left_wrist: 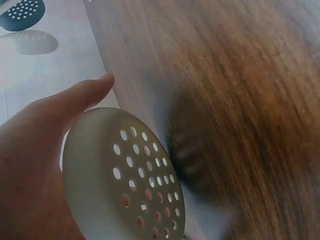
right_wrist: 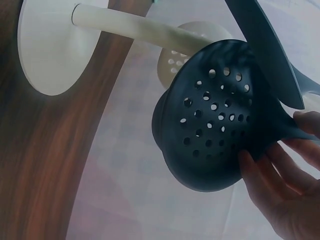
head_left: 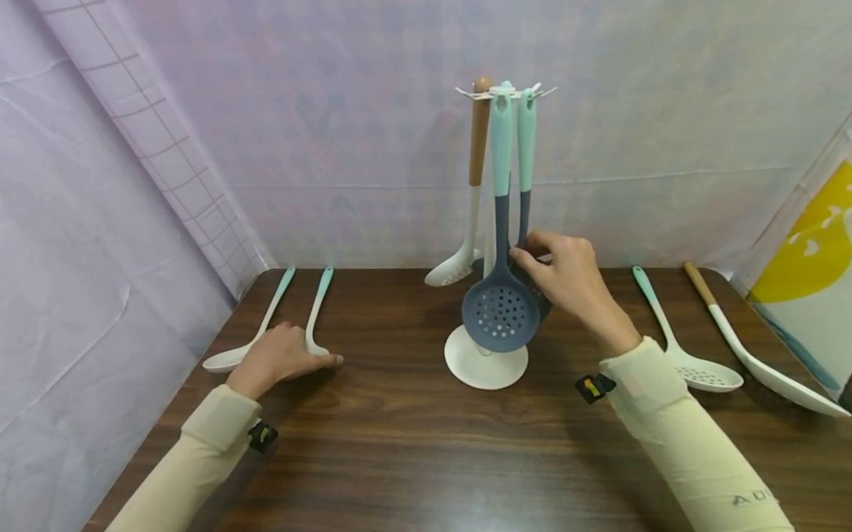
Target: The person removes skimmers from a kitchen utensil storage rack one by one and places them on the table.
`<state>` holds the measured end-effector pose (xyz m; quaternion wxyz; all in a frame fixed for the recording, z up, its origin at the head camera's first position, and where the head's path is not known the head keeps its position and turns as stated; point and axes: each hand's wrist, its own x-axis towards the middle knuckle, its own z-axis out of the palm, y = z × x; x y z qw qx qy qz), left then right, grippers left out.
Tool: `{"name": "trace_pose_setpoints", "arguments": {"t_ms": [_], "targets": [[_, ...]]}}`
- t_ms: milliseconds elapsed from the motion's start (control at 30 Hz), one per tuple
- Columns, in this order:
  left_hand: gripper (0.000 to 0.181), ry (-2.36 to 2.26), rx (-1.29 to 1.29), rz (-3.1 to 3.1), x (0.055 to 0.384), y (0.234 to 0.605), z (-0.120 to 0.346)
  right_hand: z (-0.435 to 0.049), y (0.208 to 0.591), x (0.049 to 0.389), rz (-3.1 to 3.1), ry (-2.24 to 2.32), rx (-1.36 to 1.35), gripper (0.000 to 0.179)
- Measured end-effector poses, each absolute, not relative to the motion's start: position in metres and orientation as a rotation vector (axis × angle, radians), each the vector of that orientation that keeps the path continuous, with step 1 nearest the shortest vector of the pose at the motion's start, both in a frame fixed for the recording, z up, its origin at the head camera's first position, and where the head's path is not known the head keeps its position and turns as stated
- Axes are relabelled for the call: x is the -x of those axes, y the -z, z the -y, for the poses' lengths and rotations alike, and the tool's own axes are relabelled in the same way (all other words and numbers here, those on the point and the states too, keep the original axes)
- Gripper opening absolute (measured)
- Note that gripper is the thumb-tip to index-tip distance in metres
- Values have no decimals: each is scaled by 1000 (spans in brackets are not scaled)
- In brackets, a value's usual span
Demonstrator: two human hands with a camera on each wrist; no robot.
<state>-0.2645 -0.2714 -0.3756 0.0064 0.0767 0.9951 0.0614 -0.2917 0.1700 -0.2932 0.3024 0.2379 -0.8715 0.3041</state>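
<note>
On the left of the table, my left hand (head_left: 278,359) covers the head of a white skimmer with a mint handle (head_left: 316,305). Up close, the perforated bowl (left_wrist: 130,175) blocks sight of the fingers, and the thumb (left_wrist: 95,90) lies straight past its rim. My right hand (head_left: 567,271) pinches the neck of a dark blue-grey skimmer (right_wrist: 210,120), which hangs from the utensil stand (head_left: 488,382). In front of it hangs another skimmer (head_left: 500,315) with a mint handle. A white perforated utensil (head_left: 454,267) with a wooden handle hangs on the stand's left side.
Beside my left hand lies a white utensil (head_left: 225,359) with a mint handle. Right of the stand are a white slotted turner (head_left: 704,371) and a long white utensil (head_left: 767,372) with a wooden handle. Behind the wooden table (head_left: 419,454) hangs a pale cloth (head_left: 360,123).
</note>
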Motion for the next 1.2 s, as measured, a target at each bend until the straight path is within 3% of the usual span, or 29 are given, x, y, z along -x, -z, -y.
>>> {"name": "trace_pose_setpoints", "arguments": {"t_ms": [600, 900, 1200], "targets": [[80, -146, -202, -3169, 264, 375, 267, -175, 288, 291, 2266, -778, -602, 20], [101, -106, -226, -3196, 261, 370, 257, -181, 280, 289, 2224, -827, -564, 19], [99, -132, -276, -3239, 261, 367, 247, -202, 273, 286, 2174, -818, -514, 20]]}}
